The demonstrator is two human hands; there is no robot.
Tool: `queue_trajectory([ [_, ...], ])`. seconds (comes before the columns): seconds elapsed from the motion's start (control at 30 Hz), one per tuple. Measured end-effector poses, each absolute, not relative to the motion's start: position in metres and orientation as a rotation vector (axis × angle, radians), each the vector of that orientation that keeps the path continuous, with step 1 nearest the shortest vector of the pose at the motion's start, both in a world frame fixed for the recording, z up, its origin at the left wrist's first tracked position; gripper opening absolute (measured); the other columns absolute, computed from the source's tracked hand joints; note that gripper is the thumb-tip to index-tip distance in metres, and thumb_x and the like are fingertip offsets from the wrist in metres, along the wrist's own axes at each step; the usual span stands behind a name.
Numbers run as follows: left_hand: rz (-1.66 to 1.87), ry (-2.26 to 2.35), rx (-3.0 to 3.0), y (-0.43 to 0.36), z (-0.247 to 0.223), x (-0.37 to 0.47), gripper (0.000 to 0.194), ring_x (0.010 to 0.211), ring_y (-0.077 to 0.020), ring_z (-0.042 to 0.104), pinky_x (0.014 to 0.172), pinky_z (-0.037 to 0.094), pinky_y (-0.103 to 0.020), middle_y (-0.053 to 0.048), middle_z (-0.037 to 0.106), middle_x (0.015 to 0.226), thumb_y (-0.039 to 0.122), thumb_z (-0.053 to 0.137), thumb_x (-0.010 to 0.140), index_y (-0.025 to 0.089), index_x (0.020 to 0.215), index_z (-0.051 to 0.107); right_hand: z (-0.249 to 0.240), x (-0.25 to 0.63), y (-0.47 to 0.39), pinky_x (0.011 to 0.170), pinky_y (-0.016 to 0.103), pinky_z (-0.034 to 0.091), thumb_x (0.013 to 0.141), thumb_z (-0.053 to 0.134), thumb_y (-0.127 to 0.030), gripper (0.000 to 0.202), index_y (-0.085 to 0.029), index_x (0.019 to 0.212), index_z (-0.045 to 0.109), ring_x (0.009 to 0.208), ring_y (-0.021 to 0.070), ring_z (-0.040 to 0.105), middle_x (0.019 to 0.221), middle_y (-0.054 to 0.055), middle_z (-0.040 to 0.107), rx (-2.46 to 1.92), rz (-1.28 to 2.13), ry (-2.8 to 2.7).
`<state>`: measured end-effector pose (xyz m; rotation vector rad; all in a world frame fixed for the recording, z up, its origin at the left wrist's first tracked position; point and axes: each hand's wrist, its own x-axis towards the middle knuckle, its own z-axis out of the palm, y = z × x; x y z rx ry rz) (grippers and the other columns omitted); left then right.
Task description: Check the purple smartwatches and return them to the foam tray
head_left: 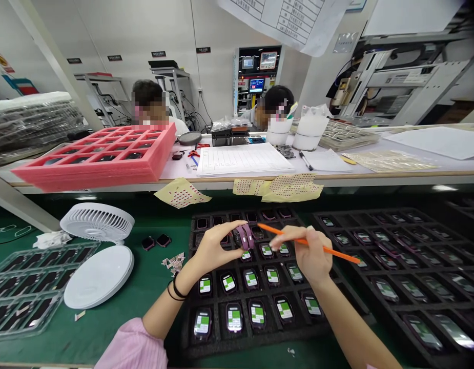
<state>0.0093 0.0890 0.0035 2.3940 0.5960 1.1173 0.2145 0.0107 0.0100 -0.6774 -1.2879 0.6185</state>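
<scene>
Two purple watch cases [244, 237] are pinched side by side between the thumb and fingers of my left hand [217, 246]. An orange stick [342, 254] slants across my right hand [313, 253], whose fingers are closed on it; its left tip is close to the cases. Both hands are above a black foam tray [217, 343], where rows of watch cases lie in compartments, many with lit green-and-white screens [234, 316]. Part of the tray is hidden by my hands and right forearm.
A second black tray [394, 307] of watches is on the right. At left are a white fan [98, 277], clear trays [29, 287], two loose watch cases [156, 241] and small scraps [174, 263]. Behind, a shelf edge [221, 180] holds a pink foam tray [144, 169]. Two people sit beyond.
</scene>
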Motion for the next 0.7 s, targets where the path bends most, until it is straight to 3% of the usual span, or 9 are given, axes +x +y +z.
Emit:
queue_trajectory([
  [0.1,1.126,0.601,2.4,0.0878,0.0035,0.0098,0.052,0.104,-0.0218,0.065,0.091,0.051,-0.034,-0.006,0.068,0.115,0.014,0.07,0.07,0.021,0.12,0.056,0.0088,0.2123,0.0082,0.045,0.029,0.044,0.097,0.037,-0.031,0.048,-0.021,0.073,0.077,0.047,0.0155,0.057,0.055,0.005,0.067,-0.642,0.591,-1.329],
  [0.7,1.159,0.599,2.482,0.087,0.0025,0.0102,0.053,0.1,-0.0212,0.067,0.089,0.052,-0.033,-0.006,0.069,0.114,0.015,0.069,0.07,0.021,0.121,0.056,0.0088,0.2066,0.0067,0.046,0.028,0.044,0.098,0.035,-0.027,0.047,-0.021,0.076,0.076,0.05,0.014,0.057,0.059,0.004,0.067,-0.724,0.598,-1.4],
])
